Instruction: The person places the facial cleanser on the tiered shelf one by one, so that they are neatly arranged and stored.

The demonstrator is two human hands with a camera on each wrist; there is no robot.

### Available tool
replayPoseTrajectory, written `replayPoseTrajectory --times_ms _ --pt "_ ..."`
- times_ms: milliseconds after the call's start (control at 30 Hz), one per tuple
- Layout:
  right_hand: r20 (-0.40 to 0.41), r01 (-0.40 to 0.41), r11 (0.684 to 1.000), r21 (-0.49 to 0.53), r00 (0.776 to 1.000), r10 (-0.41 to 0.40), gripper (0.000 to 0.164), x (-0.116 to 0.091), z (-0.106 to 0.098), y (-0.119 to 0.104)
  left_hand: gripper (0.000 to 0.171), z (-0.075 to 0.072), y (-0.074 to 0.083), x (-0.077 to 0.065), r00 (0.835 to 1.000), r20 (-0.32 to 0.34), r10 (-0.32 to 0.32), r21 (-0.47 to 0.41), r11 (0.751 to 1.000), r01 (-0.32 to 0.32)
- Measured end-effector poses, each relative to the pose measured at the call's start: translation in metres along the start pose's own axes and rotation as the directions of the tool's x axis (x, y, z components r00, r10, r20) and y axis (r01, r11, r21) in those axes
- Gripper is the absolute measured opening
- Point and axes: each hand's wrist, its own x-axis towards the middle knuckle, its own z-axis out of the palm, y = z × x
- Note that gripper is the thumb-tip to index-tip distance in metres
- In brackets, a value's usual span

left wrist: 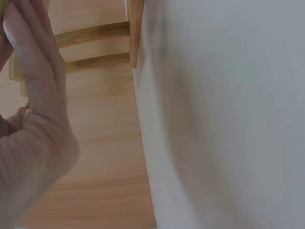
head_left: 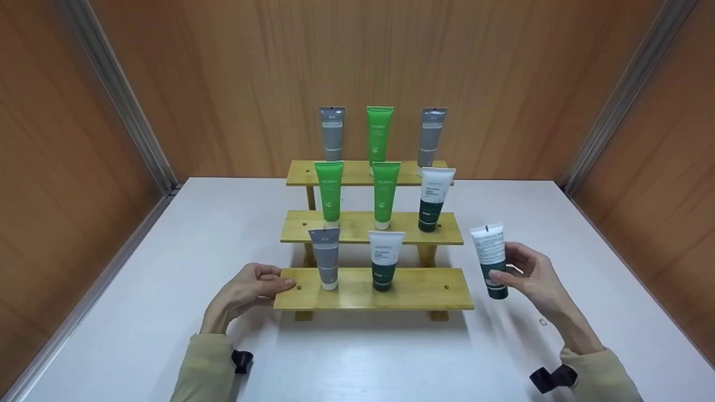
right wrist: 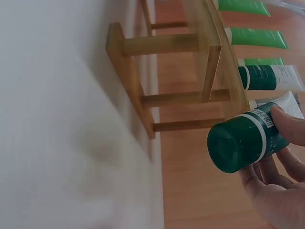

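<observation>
In the head view my right hand [head_left: 528,276] grips a white and dark green squeeze tube [head_left: 490,259], held cap down in the air right of a three-tier wooden stand [head_left: 424,290]. The right wrist view shows the tube's green cap [right wrist: 233,145] between thumb and fingers. My left hand [head_left: 254,287] pinches the left end of the stand's lowest shelf, thumb on top. On that shelf stand a grey tube [head_left: 326,257] and a white and green tube [head_left: 385,259]. In the left wrist view the left hand [left wrist: 40,81] partly hides the shelf edge.
The middle shelf holds two green tubes [head_left: 329,192] and a white and green tube [head_left: 434,198]. On the top shelf, a green tube [head_left: 380,134] stands between two grey ones [head_left: 333,134]. Wooden panels [head_left: 357,72] enclose the white table [head_left: 218,223]; a small ring [head_left: 543,322] lies at right.
</observation>
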Motion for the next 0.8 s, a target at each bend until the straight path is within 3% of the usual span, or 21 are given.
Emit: replayPoseTrajectory --times_ms 300,600,800 --pt "0.000 0.020 0.999 0.031 1.000 -0.020 0.060 0.003 0.019 -0.013 0.032 -0.001 0.000 0.000 1.000 0.001 -0.001 0.004 1.000 0.001" --pt "0.009 0.041 0.997 0.070 0.999 -0.042 0.059 0.007 0.032 -0.023 0.043 0.000 0.001 0.000 1.000 -0.013 -0.015 0.021 1.000 0.015" --pt "0.012 0.064 0.993 0.095 0.998 -0.066 0.058 0.010 0.041 -0.026 0.041 0.000 0.000 -0.001 1.000 -0.014 -0.008 -0.001 1.000 0.008"
